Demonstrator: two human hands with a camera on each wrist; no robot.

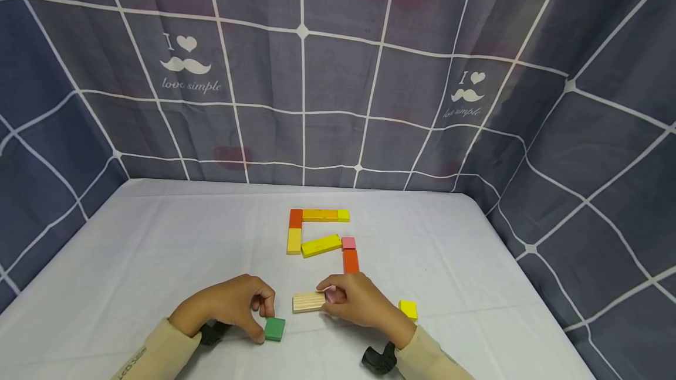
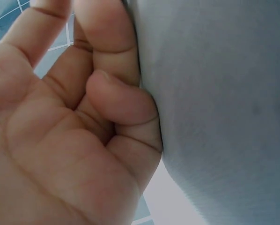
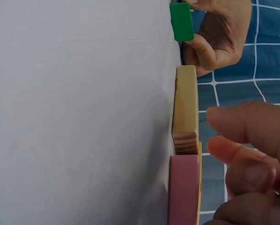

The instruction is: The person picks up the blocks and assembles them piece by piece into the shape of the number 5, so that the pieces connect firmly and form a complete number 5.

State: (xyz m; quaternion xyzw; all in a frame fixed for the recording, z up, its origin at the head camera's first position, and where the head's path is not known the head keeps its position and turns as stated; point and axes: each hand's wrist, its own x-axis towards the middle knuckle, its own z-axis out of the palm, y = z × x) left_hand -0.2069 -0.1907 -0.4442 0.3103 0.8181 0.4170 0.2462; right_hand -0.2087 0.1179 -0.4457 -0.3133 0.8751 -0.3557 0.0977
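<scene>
My left hand (image 1: 232, 304) is at the lower left, pinching a small green block (image 1: 274, 329) between thumb and fingers at its edge. The same green block (image 3: 181, 22) shows between those fingertips in the right wrist view. Only curled fingers (image 2: 114, 101) and palm show in the left wrist view. My right hand (image 1: 359, 304) hovers over a plain wooden block (image 1: 308, 302) and a pink block (image 1: 331, 294) end to end with it. In the right wrist view its fingertips (image 3: 219, 117) stand apart, just above the wooden block (image 3: 186, 101) and pink block (image 3: 184, 187).
Beyond the hands lies a bent line of blocks: yellow (image 1: 321, 246), orange (image 1: 320, 215), red (image 1: 296, 219), pink (image 1: 348, 243) and red-orange (image 1: 351, 261). A loose yellow block (image 1: 408, 309) sits right of my right wrist. Grey checked curtains (image 1: 338, 75) surround the white-covered table (image 1: 185, 233).
</scene>
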